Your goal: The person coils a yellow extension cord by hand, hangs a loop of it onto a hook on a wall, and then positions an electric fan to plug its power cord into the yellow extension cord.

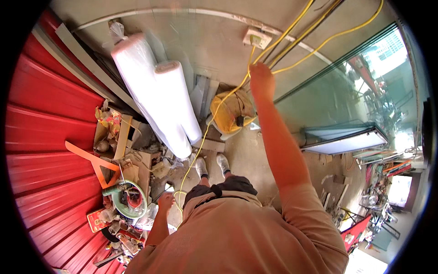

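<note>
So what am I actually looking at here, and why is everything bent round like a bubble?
This is no machine: a person wears a wide fisheye camera on the head, looking down over their own body, so straight lines curve toward the rim. You see their shirt, their legs and their shoes on the concrete floor. The right hand reaches up to a yellow cable just below a wall socket. The left hand hangs low and grips the same cable lower down. It runs past a yellow cable reel. Two white plastic-wrapped rolls lean against the wall, and tools and scraps lie along a red metal wall.
</note>
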`<action>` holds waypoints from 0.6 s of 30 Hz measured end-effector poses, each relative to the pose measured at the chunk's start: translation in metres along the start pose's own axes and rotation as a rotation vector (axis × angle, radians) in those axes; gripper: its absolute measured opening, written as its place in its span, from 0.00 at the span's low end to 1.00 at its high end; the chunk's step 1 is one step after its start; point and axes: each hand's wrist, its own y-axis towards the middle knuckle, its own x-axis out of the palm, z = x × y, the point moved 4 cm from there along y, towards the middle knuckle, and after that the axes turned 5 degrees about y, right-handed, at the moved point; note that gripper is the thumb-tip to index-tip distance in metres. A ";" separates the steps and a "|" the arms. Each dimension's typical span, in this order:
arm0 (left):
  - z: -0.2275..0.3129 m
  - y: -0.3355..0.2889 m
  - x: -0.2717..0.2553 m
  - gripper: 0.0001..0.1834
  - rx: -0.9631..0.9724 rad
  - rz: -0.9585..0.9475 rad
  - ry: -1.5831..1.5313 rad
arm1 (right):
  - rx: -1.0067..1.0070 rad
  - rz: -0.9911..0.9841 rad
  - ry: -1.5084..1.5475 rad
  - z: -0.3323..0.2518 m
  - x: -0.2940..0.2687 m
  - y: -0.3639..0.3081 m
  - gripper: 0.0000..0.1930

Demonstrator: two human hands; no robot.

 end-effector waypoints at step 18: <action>0.371 -0.212 0.331 0.20 0.672 -0.600 -0.197 | 0.873 -0.443 0.485 0.187 -0.234 -0.429 0.19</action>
